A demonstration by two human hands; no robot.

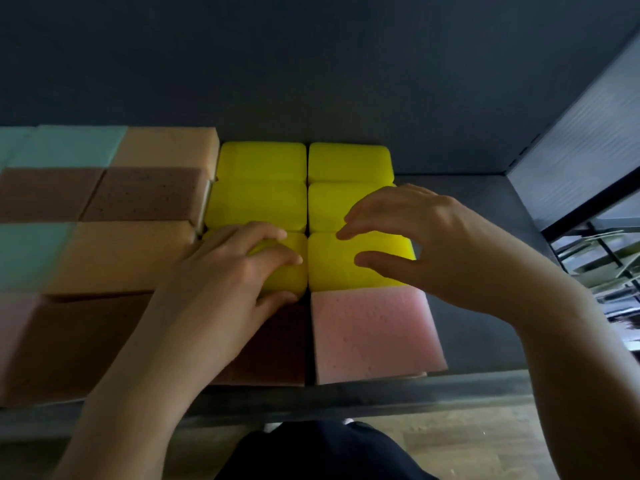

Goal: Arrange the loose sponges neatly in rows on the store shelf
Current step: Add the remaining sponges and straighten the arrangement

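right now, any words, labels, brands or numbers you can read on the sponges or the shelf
None: no readable text anywhere in view.
The yellow sponges, pink sponge, brown sponges, orange sponges and green sponges show bare foam, no labels.
The shelf shows no tag or sign on its front edge.

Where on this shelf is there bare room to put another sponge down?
The only bare patch in view is the dark shelf floor right of the yellow foam sponges and the pink porous sponge, up to the grey side wall. Leftward it is crowded: sponges sit edge to edge, with the left hand and right hand over the front yellow pair.
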